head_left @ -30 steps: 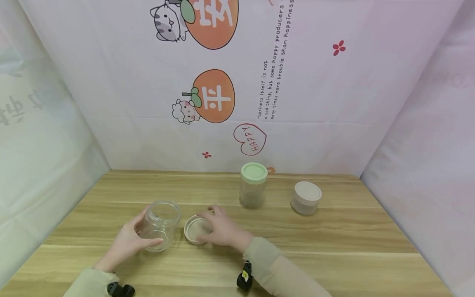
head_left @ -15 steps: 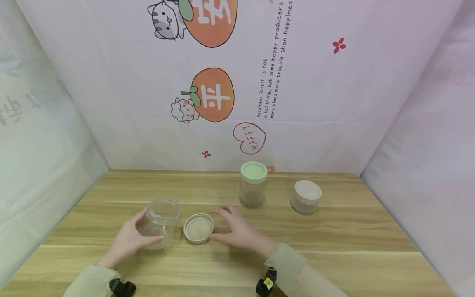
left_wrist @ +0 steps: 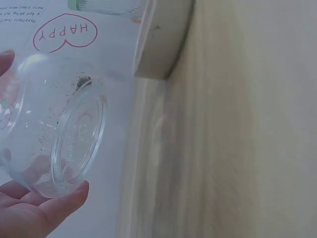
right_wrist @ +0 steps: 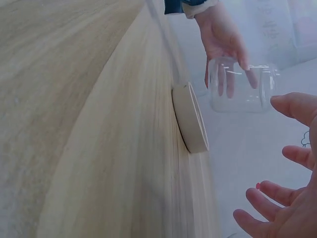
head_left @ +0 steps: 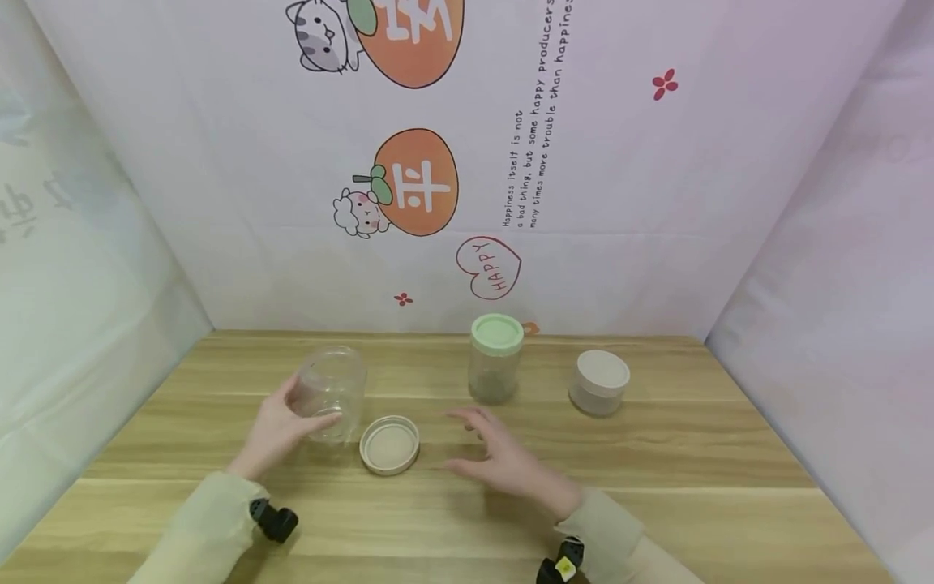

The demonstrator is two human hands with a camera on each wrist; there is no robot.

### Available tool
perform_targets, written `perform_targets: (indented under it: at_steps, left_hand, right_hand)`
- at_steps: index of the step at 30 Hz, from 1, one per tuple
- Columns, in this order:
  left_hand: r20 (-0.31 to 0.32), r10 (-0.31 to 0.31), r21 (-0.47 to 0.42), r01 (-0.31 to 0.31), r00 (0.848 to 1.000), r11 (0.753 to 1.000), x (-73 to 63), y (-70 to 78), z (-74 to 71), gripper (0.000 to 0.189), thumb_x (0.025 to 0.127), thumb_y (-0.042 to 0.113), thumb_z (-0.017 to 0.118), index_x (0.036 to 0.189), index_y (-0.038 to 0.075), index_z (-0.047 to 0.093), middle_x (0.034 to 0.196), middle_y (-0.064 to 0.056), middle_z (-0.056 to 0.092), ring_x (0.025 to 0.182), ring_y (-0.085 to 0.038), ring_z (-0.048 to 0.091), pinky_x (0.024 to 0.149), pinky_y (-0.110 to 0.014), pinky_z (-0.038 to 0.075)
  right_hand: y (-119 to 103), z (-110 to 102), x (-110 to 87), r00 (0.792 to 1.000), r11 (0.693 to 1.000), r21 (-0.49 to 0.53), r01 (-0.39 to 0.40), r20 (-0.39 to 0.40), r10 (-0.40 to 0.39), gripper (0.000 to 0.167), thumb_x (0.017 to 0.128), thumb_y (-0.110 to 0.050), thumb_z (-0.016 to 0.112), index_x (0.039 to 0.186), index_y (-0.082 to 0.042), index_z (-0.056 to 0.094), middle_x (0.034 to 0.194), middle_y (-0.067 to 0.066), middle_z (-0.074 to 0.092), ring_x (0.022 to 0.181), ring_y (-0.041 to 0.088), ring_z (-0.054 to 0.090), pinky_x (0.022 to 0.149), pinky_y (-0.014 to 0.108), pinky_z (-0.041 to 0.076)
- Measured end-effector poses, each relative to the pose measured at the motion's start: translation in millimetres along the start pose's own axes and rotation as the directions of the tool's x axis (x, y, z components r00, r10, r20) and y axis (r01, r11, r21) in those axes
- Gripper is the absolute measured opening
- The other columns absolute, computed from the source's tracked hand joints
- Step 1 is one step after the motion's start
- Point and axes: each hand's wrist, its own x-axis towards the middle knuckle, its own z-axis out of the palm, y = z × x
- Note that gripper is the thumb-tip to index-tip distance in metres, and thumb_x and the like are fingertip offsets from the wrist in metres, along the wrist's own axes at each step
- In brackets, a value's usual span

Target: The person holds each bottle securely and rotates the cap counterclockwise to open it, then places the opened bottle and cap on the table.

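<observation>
My left hand (head_left: 284,422) grips a clear, lidless jar (head_left: 343,397) from its left side, thumb across the front. In the left wrist view the jar (left_wrist: 54,124) shows small dark specks on its wall and near its base. The right wrist view has the jar (right_wrist: 242,87) raised off the table. A round beige lid (head_left: 390,446) lies on the wood with its hollow side up, to the right of the jar. My right hand (head_left: 507,462) hovers to the right of the lid, fingers spread and relaxed, holding nothing.
Farther back stands a clear jar with a green lid (head_left: 496,357). To its right is a short tub with a white lid (head_left: 600,383). A printed white cloth (head_left: 584,268) hangs behind the wooden table (head_left: 686,454), with cloth at both sides too.
My left hand has lifted the jar off the table, moving it up and slightly right. My right hand has let go of the lid and drawn away to the right.
</observation>
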Motion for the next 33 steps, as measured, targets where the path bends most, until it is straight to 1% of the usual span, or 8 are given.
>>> perform_targets:
  at_steps: [3, 7, 11, 14, 21, 26, 28, 33]
  left_hand:
    - [0.014, -0.001, -0.062, 0.002, 1.0, 0.998, 13.7, 2.6, 6.7, 0.101, 0.076, 0.028, 0.08, 0.151, 0.006, 0.017, 0.142, -0.028, 0.038, 0.128, -0.043, 0.043, 0.103, -0.05, 0.041]
    - [0.044, 0.025, -0.136, -0.019, 0.999, 0.991, 30.6, 5.5, 17.2, 0.101, 0.076, 0.022, 0.08, 0.152, 0.008, 0.015, 0.143, -0.026, 0.038, 0.126, -0.041, 0.046, 0.097, -0.042, 0.048]
    - [0.063, 0.029, -0.162, -0.018, 0.998, 0.987, 42.7, 4.2, 26.4, 0.103, 0.076, 0.02, 0.08, 0.152, 0.006, 0.011, 0.144, -0.027, 0.036, 0.128, -0.04, 0.045, 0.099, -0.042, 0.046]
    - [0.074, 0.033, -0.172, -0.02, 0.997, 0.985, 50.4, 0.5, 32.1, 0.101, 0.075, 0.018, 0.079, 0.151, 0.005, 0.014, 0.144, -0.027, 0.036, 0.129, -0.04, 0.044, 0.102, -0.044, 0.043]
    - [0.105, 0.007, -0.176, 0.011, 0.994, 0.984, 64.8, -2.1, 42.1, 0.101, 0.076, 0.021, 0.079, 0.151, 0.005, 0.014, 0.144, -0.027, 0.036, 0.129, -0.041, 0.043, 0.105, -0.047, 0.04]
    - [0.129, 0.013, -0.184, 0.011, 0.992, 0.983, 74.8, -1.3, 48.4, 0.099, 0.077, 0.022, 0.078, 0.151, 0.007, 0.015, 0.144, -0.028, 0.037, 0.129, -0.042, 0.043, 0.105, -0.049, 0.04]
    - [0.141, 0.019, -0.188, 0.008, 0.99, 0.982, 75.6, 2.3, 49.7, 0.096, 0.079, 0.019, 0.077, 0.151, 0.006, 0.016, 0.143, -0.03, 0.036, 0.129, -0.044, 0.041, 0.105, -0.05, 0.039]
    - [0.16, 0.02, -0.205, 0.013, 0.987, 0.979, 80.2, 0.5, 52.8, 0.093, 0.079, 0.015, 0.076, 0.15, 0.004, 0.018, 0.144, -0.029, 0.035, 0.131, -0.044, 0.039, 0.107, -0.051, 0.037]
  right_hand:
    - [0, -4, -3.6, 1.0, 1.0, 0.008, -0.021, -0.008, 0.021, 0.064, 0.084, -0.025, 0.07, 0.138, -0.006, 0.042, 0.134, 0.017, 0.045, 0.117, 0.039, 0.047, 0.096, 0.059, 0.042]
    - [2, -10, -9.1, 0.999, 0.999, 0.019, -0.044, -0.013, 0.044, 0.065, 0.085, -0.026, 0.07, 0.139, -0.006, 0.041, 0.134, 0.02, 0.044, 0.118, 0.04, 0.047, 0.099, 0.059, 0.04]
    - [3, -18, -14.8, 0.999, 0.999, 0.03, -0.043, -0.029, 0.044, 0.064, 0.086, -0.026, 0.068, 0.139, -0.004, 0.04, 0.134, 0.021, 0.043, 0.118, 0.04, 0.046, 0.098, 0.059, 0.041]
    - [5, -25, -20.0, 0.997, 0.999, 0.035, -0.035, -0.064, 0.037, 0.061, 0.088, -0.024, 0.067, 0.138, -0.003, 0.041, 0.134, 0.021, 0.045, 0.118, 0.041, 0.047, 0.097, 0.059, 0.042]
    - [16, -36, -33.5, 0.99, 0.998, 0.016, -0.058, -0.124, 0.06, 0.058, 0.087, -0.02, 0.068, 0.136, -0.002, 0.043, 0.135, 0.023, 0.046, 0.117, 0.041, 0.05, 0.095, 0.056, 0.045]
    - [22, -39, -39.5, 0.989, 0.998, 0.023, -0.063, -0.13, 0.065, 0.058, 0.088, -0.022, 0.067, 0.136, -0.002, 0.042, 0.135, 0.024, 0.045, 0.116, 0.041, 0.05, 0.096, 0.056, 0.045]
    - [24, -41, -40.9, 0.99, 0.997, 0.032, -0.067, -0.125, 0.071, 0.059, 0.088, -0.023, 0.066, 0.137, -0.001, 0.041, 0.136, 0.025, 0.044, 0.117, 0.042, 0.049, 0.097, 0.056, 0.044]
    - [28, -44, -42.4, 0.989, 0.996, 0.044, -0.082, -0.118, 0.087, 0.059, 0.089, -0.023, 0.065, 0.137, 0.0, 0.04, 0.136, 0.027, 0.042, 0.118, 0.043, 0.048, 0.098, 0.057, 0.043]
